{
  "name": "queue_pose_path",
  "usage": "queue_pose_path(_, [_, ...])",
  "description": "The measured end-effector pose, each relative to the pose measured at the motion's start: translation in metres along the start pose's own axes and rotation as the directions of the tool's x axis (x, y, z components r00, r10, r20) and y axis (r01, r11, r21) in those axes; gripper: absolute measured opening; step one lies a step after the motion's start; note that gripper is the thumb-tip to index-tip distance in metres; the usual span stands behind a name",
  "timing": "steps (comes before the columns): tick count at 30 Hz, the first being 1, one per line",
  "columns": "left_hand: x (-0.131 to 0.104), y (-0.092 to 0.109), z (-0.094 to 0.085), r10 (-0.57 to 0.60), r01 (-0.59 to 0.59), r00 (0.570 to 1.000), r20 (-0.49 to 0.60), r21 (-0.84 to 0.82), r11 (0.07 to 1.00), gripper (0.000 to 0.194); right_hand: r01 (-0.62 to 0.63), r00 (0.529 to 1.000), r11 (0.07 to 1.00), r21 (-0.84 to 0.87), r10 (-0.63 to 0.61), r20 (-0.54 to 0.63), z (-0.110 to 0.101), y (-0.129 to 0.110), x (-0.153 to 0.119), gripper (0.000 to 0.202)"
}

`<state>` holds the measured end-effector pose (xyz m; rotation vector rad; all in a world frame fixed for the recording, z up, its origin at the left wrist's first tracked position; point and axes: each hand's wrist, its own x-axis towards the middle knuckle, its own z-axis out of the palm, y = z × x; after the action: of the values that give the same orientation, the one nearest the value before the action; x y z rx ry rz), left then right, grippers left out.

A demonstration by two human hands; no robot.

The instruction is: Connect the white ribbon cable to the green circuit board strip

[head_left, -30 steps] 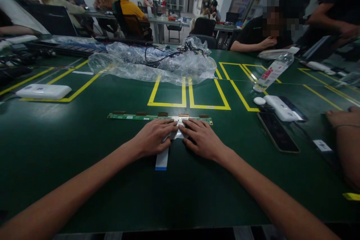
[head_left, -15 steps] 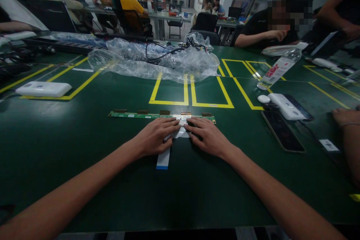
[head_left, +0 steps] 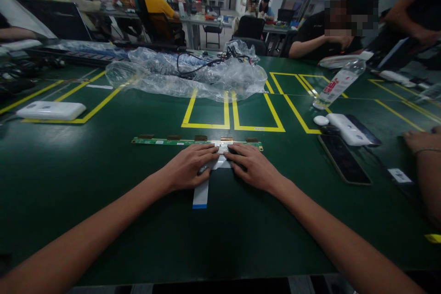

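Observation:
A long, narrow green circuit board (head_left: pixel 155 140) lies crosswise on the dark green table, with several brownish tabs along its far edge. A white flat ribbon cable (head_left: pixel 200 194) meets it at a connector right of its middle. My left hand (head_left: pixel 189 165) has its fingertips on the cable's left side at the connector, thumb bent back over the cable. From the right, my right hand (head_left: pixel 253 165) holds the cable's other side, its fingers reaching over the board. The cable's blue-tipped end sticks out below my left hand. Fingers hide part of the joint.
Clear plastic wrap (head_left: pixel 193 73) with black cables lies beyond the yellow tape outlines (head_left: pixel 206 126). On the right are a phone (head_left: pixel 343 158), a white device (head_left: pixel 349 129) and a tilted water bottle (head_left: pixel 339 83). Another white device (head_left: pixel 51 110) sits left. A co-worker's hand (head_left: pixel 418 140) rests at the right edge.
Both hands stay at the connector with almost no movement. The whole view has shifted slightly.

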<state>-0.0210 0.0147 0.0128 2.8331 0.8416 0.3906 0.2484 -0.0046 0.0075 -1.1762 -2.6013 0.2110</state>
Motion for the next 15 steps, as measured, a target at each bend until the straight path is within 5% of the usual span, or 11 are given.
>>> queue_pose_path(15, [0.0009,-0.0019,0.0068,-0.016,0.017,1.0,-0.008,0.057,0.998,0.054,-0.011,1.0,0.999,-0.053,0.01,-0.03,0.0029,-0.0065,0.003,0.044])
